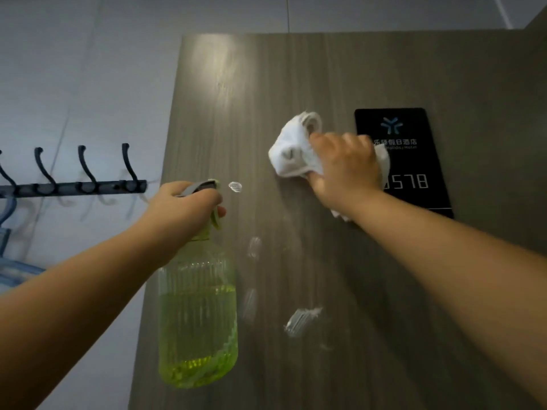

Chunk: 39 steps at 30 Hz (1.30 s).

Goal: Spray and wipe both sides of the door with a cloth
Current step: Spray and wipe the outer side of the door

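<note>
A grey-brown wood-grain door [296, 78] fills the middle and right of the head view. My right hand [346, 164] presses a crumpled white cloth [291, 150] flat against the door, just left of a black number plate [414, 173]. My left hand [183, 205] grips the neck and trigger of a green see-through spray bottle [197, 309], about half full of yellow-green liquid, its nozzle close to the door. White foam patches [302, 319] and wet streaks sit on the door below the cloth.
On the pale wall to the left hangs a dark rack of coat hooks [85, 184], with blue hangers [11, 261] below it. The door's left edge [159, 202] runs just behind the bottle.
</note>
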Each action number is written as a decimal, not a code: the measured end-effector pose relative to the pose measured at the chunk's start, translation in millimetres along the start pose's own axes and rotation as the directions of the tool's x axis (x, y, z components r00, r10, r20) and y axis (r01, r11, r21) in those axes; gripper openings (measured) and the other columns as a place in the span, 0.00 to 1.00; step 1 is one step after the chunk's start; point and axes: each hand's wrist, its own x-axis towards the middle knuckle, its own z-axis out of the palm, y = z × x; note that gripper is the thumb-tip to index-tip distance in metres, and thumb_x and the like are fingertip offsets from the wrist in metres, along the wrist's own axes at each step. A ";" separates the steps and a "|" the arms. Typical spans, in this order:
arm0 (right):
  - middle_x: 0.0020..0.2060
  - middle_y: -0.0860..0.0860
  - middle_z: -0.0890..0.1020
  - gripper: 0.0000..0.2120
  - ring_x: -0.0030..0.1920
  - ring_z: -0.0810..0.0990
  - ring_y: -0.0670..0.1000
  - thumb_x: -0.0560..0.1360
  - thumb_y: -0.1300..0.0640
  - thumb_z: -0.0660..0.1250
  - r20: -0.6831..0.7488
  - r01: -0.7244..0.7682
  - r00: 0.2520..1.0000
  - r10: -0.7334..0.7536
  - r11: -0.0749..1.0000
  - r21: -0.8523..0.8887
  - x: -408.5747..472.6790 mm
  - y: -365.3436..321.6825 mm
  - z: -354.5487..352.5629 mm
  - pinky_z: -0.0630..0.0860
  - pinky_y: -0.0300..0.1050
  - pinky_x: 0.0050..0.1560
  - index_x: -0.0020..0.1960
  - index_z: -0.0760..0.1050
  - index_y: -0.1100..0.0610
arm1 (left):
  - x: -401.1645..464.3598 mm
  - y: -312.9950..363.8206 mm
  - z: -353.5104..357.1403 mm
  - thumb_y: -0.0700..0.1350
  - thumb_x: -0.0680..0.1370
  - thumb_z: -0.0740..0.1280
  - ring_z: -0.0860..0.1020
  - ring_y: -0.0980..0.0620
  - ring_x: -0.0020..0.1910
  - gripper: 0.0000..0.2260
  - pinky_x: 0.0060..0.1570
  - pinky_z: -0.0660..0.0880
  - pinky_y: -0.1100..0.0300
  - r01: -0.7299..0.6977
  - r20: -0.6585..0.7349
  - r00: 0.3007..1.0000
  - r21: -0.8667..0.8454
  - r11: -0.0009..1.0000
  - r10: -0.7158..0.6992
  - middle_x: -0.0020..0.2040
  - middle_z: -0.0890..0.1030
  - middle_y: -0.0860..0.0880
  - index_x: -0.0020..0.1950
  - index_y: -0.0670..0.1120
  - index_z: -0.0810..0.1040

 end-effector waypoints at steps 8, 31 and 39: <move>0.47 0.59 0.80 0.19 0.47 0.77 0.64 0.72 0.51 0.68 -0.010 0.005 1.000 -0.004 0.996 0.087 11.9 -12.5 4.1 0.69 0.54 0.49 0.59 0.72 0.59 | 8.2 -13.8 -6.0 0.44 0.78 0.66 0.82 0.48 0.49 0.10 0.45 0.77 0.57 -0.004 -0.018 1.000 -0.003 1.000 0.004 0.45 0.84 0.46 0.56 0.41 0.78; 0.43 0.46 0.78 0.18 0.46 0.78 0.50 0.74 0.40 0.64 0.344 -0.442 0.891 0.296 0.736 0.513 -52.2 1.5 -26.1 0.76 0.52 0.47 0.55 0.69 0.53 | -8.7 -20.4 -25.6 0.42 0.78 0.66 0.82 0.50 0.41 0.10 0.35 0.77 0.63 -0.017 0.182 0.983 0.143 0.990 -0.009 0.45 0.84 0.43 0.57 0.38 0.77; 0.49 0.47 0.76 0.19 0.50 0.73 0.52 0.76 0.39 0.64 0.186 -0.268 0.961 0.202 0.838 0.475 -16.5 -18.9 -25.6 0.64 0.50 0.55 0.57 0.68 0.53 | -6.0 -14.1 -30.7 0.41 0.78 0.67 0.83 0.44 0.51 0.05 0.56 0.79 0.49 -0.017 0.177 0.984 0.038 0.999 0.010 0.44 0.86 0.45 0.52 0.41 0.79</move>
